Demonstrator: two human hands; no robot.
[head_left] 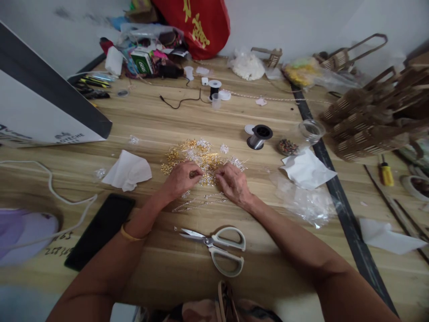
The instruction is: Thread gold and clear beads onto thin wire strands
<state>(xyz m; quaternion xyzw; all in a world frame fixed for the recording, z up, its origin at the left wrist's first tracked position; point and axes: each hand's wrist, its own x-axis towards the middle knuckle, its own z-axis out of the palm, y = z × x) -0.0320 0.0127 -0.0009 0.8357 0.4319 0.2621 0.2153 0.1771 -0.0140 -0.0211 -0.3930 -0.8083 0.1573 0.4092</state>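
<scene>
A loose pile of small gold and silver jewelry findings (pixel 201 156) lies on the wooden table. My left hand (pixel 181 180) rests at the pile's near left side, thumb and fingertips pinched together. Across from it, my right hand (pixel 233 183) is at the pile's near right side, its fingers also pinched. Whatever is between the fingertips of either hand is too small to make out. Just below the hands, a thin silver chain (pixel 197 203) lies in strands. Nearer to me are open scissors (pixel 214 246) with white handles, blades pointing left.
White paper pieces (pixel 129 171) flank the work area. A black phone (pixel 100 230) lies beside my left forearm. To the right are a wire spool (pixel 259 136), a tipped jar of beads (pixel 303 134) and clear plastic bags (pixel 304 203). A large white box (pixel 43 103) stands at left.
</scene>
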